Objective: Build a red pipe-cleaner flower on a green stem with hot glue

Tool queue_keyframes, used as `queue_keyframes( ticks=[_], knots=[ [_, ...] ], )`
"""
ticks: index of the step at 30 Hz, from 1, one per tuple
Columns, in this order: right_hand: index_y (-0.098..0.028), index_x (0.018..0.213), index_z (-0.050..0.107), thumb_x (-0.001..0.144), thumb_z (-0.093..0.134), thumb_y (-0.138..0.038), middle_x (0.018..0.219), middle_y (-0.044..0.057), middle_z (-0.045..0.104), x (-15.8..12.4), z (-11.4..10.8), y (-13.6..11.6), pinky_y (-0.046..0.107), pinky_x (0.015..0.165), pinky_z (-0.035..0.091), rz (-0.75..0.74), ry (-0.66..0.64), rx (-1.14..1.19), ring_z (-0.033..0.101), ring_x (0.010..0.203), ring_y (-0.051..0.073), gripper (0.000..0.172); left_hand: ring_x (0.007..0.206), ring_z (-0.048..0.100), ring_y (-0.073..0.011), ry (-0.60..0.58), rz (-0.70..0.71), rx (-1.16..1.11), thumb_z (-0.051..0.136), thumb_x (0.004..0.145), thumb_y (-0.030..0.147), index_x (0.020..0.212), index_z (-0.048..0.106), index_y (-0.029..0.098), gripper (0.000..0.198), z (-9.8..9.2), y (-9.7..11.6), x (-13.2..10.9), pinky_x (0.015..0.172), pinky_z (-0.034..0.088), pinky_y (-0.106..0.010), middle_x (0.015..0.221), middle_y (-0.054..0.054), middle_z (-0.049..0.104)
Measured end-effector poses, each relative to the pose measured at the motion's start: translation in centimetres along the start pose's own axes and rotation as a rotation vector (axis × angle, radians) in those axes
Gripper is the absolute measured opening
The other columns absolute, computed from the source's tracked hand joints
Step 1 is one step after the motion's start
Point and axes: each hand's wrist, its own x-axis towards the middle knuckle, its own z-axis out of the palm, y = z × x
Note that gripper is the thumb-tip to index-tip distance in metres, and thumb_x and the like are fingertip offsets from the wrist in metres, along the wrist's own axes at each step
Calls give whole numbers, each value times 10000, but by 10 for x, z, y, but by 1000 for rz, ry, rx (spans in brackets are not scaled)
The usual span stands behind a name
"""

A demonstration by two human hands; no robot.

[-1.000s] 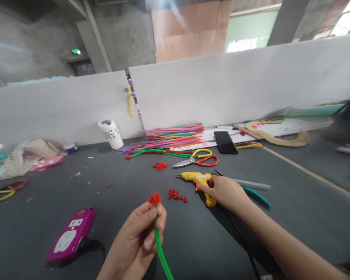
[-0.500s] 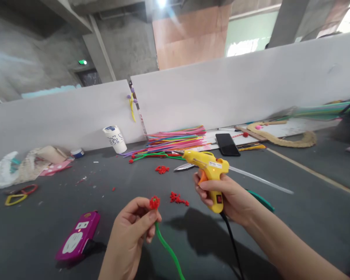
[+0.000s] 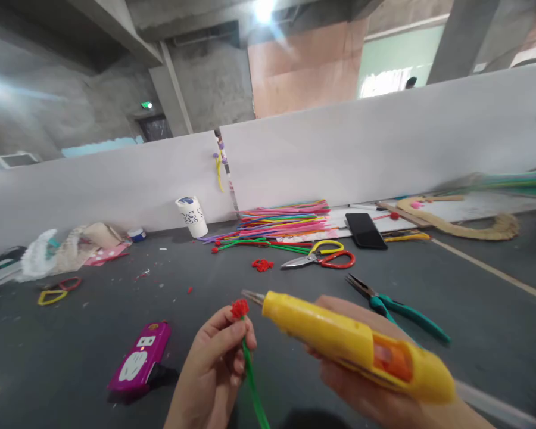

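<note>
Between its thumb and fingers, my left hand [image 3: 217,351] pinches a pipe-cleaner flower: a red head [image 3: 240,308] on a green stem [image 3: 252,387] that hangs down out of view. My right hand [image 3: 361,369] is wrapped round a yellow hot glue gun [image 3: 330,333], seen from above and close to the camera. Its metal nozzle [image 3: 252,295] points left, just beside and slightly above the red head; whether they touch I cannot tell. A clear glue stick [image 3: 495,402] sticks out of the rear of the gun. The handle and trigger are hidden under its body.
Scissors [image 3: 317,260] and green-handled pliers [image 3: 397,307] lie beyond the gun. A small heap of red pieces [image 3: 262,265] is near a bundle of pipe cleaners [image 3: 286,221]. A purple power box [image 3: 140,360] stands at left, a phone [image 3: 366,230] at right, a white partition [image 3: 339,155] behind.
My right hand has brought the glue gun down and nearer, turning it so the nozzle sits by the flower head. Scissors and pliers are now uncovered. The view has shifted slightly left.
</note>
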Motion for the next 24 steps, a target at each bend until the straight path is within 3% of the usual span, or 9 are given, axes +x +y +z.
queue_keyframes(
  ticks=[4, 7, 12, 17, 24],
  knots=[
    [-256, 682, 430, 840, 532, -193, 589, -10, 486, -6, 8, -6, 287, 467, 405, -203, 71, -336, 491, 504, 157, 198, 367, 429, -3, -27, -105, -81, 815, 561, 136, 701, 655, 133, 212, 0, 1, 2, 334, 373, -62, 536, 15, 625],
    [-258, 724, 430, 873, 509, -257, 631, 14, 506, -12, 8, -1, 315, 469, 388, -221, 68, -459, 512, 534, 180, 169, 343, 428, 2, -28, -135, -138, 799, 561, 112, 658, 639, 131, 188, 0, 1, 2, 308, 374, -58, 516, 14, 621],
    [-247, 691, 372, 841, 555, -241, 615, -9, 465, -16, 4, 14, 287, 461, 369, -231, -117, -497, 482, 523, 151, 237, 309, 443, -8, 9, -178, -232, 807, 484, 79, 620, 633, 124, 225, 4, 2, 2, 277, 382, -72, 472, -11, 621],
    [-244, 700, 346, 826, 561, -212, 617, -20, 444, -14, 5, 18, 275, 472, 354, -241, -123, -522, 467, 526, 144, 251, 287, 445, -17, 72, -246, -276, 751, 493, 52, 587, 616, 117, 177, 7, 5, 1, 258, 376, -79, 447, -28, 618],
    [-239, 678, 323, 834, 536, -199, 613, -29, 425, -14, 8, 19, 256, 482, 327, -249, -110, -539, 450, 530, 131, 267, 288, 440, -8, 5, -270, -307, 772, 503, 58, 635, 645, 95, 187, 5, 4, 2, 262, 372, -68, 458, -19, 621]
  ],
)
